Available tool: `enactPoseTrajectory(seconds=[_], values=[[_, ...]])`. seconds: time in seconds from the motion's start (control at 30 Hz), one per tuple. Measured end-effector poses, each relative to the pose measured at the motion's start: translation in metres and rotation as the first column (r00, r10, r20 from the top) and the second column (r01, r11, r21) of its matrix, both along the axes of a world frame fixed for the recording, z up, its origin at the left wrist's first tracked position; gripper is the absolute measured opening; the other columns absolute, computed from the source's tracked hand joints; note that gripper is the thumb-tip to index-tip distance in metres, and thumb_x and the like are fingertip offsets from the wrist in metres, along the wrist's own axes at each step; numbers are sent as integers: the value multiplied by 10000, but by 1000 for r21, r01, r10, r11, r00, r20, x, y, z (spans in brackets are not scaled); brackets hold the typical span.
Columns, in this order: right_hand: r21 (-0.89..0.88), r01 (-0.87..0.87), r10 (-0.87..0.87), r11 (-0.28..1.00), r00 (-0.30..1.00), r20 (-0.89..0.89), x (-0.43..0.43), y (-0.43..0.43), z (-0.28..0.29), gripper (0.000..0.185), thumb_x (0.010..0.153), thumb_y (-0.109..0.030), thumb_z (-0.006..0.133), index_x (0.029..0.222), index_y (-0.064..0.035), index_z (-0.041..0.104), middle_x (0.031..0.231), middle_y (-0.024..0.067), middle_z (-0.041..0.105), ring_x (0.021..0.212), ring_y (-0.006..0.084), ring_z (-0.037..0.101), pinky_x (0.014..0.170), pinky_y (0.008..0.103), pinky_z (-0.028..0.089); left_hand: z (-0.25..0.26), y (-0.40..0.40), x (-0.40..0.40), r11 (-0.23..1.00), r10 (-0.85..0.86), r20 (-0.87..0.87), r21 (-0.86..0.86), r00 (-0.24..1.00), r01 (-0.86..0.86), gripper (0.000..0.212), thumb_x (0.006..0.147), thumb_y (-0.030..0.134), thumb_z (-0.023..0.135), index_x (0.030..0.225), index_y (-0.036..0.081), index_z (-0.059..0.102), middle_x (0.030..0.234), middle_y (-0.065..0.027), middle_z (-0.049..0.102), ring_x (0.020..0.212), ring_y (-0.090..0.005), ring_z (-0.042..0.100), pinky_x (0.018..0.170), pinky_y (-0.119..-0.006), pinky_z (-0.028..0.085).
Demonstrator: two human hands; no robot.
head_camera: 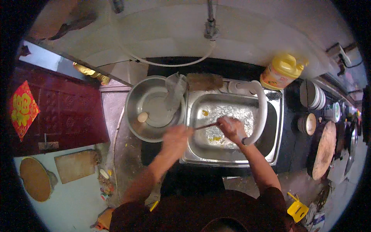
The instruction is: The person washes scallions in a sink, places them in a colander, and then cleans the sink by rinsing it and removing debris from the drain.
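Note:
Thin brown sticks, apparently chopsticks [205,126], span the gap between my hands over the stainless steel sink [200,158]. My left hand [177,138], blurred, closes on their left end near the sink's left rim. At the other end, inside the sink, my right hand [232,127] grips them. A thick white faucet spout [263,110] curves down so its tip meets the view of my right wrist; whether they touch I cannot tell. Yellow scraps [216,139] lie on the sink bottom. Left of the sink, a round metal basin [134,132] holds a small pale egg-shaped thing [142,117].
A crumpled clear plastic bag [175,90] hangs over the basin's edge. Behind the sink's right corner stands a yellow jug [281,72]. Stacked bowls [313,94], another bowl [310,124] and a round wooden chopping board [324,150] occupy the right counter.

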State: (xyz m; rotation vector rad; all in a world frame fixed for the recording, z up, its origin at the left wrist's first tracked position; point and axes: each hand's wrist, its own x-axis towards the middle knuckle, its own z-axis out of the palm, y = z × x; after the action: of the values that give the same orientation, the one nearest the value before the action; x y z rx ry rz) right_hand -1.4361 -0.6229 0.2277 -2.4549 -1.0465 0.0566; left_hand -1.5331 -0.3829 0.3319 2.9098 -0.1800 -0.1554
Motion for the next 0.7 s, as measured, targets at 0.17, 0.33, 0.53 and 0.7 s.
enactPoseTrajectory(seconds=[0.17, 0.33, 0.53, 0.7], values=[[-155, 380, -410, 912, 867, -283, 21, -65, -49, 271, 799, -128, 529, 1065, -74, 522, 915, 159, 596, 753, 333, 595, 641, 395, 491, 14, 87, -55, 874, 476, 43, -136, 879, -467, 179, 807, 66, 499, 972, 72, 569, 854, -127, 560, 795, -313, 560, 655, -399, 443], [-288, 311, -417, 906, 531, -738, -9, -80, -127, 350, 810, -267, 451, 1079, -54, 522, 889, 156, 600, 761, 319, 589, 648, 393, 488, 16, 101, -65, 843, 521, 116, 85, 846, -531, 264, 781, 31, 522, 1044, 34, 544, 966, -177, 539, 869, -346, 533, 746, -424, 435], [107, 881, 158, 460, 38, -987, -64, -38, -214, 543, 829, -476, 340, 1126, -50, 497, 904, 136, 597, 795, 295, 580, 670, 394, 485, 17, 46, -50, 965, 240, 364, 11, 900, -262, 348, 766, 19, 552, 1110, -2, 512, 1118, -177, 508, 1023, -355, 490, 850, -396, 414], [85, 995, 766, 50, 17, -643, -70, -33, -251, 721, 844, -650, 248, 1166, -47, 477, 916, 120, 593, 823, 275, 573, 688, 394, 482, -6, -55, -23, 841, 132, -40, -524, 991, -133, 351, 750, 51, 597, 1099, 51, 559, 1193, -173, 471, 1132, -325, 436, 968, -403, 343]])
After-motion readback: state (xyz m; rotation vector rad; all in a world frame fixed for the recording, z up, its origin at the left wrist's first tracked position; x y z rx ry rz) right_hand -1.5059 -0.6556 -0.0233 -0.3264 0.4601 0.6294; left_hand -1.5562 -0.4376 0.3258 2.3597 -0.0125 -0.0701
